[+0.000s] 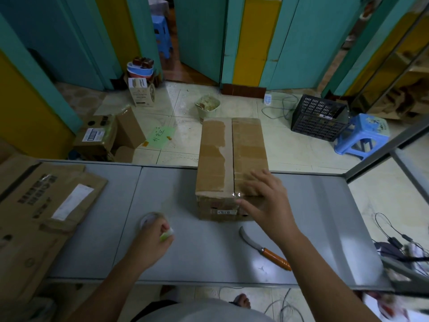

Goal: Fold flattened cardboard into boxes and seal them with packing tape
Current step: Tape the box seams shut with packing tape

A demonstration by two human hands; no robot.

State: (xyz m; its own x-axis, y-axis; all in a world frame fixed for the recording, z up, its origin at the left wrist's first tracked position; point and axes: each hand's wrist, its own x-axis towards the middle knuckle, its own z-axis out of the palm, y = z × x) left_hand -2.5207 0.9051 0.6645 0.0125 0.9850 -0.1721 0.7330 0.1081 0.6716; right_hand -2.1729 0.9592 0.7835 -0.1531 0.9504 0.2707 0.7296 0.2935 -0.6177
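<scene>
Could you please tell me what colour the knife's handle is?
The knife handle is orange; the head view shows it best.

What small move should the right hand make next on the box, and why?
Probably press the loose tape end down over the near edge of the box. The right hand lies flat beside it, the top seam looks taped, and the left hand holds the tape roll on the table.

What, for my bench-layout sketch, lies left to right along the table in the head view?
flattened cardboard → tape roll → cardboard box → cables at the right edge. The knife is left out, since it overlaps the box's span.
</scene>
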